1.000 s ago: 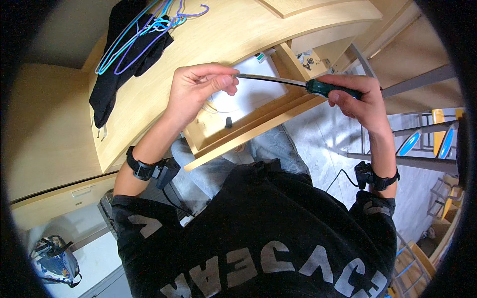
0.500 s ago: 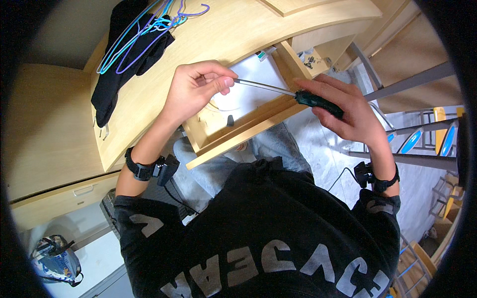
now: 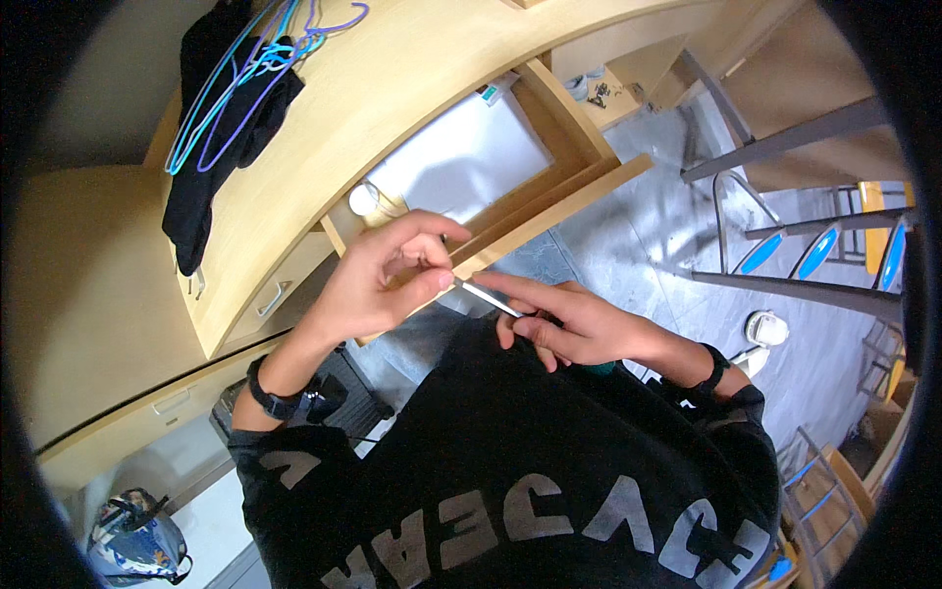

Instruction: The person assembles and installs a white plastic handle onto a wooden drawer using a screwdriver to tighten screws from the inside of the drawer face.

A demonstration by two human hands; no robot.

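Screwdriver: its bare metal shaft (image 3: 494, 300) slants between the two hands above the person's lap, well apart from the desk top; the right hand hides most of the green handle.
Right hand (image 3: 574, 322): closed around the tool, thumb and curled fingers gripping near the shaft's base, index finger stretched out toward the tip.
Left hand (image 3: 388, 280): half curled, index finger lifted away from the thumb; the thumb meets the shaft's far end — whether it pinches or only touches, I cannot tell.
Open drawer (image 3: 625, 177): pulled out just beyond the hands; the left hand covers part of its front.
Drawer contents: a white sheet (image 3: 500, 147) over much of the bottom, a small green-and-white packet (image 3: 490, 93) at the back, a round white object (image 3: 364, 199) near the left wall.
Desk top (image 3: 412, 74): purple and blue hangers (image 3: 240, 88) lie across a black cloth (image 3: 188, 216), which hangs over the edge.
Open compartment (image 3: 628, 103): right of the drawer, holding small dark pieces, too small to tell apart.
Right side: grey metal framework (image 3: 800, 145) and bars with blue ovals (image 3: 814, 253) stand over the tiled floor (image 3: 628, 231).
Wrists: a black band on each.
Lower left: a patterned bag (image 3: 142, 545) on a white surface; a dark ribbed case (image 3: 368, 388) sits beneath the left forearm, partly hidden.
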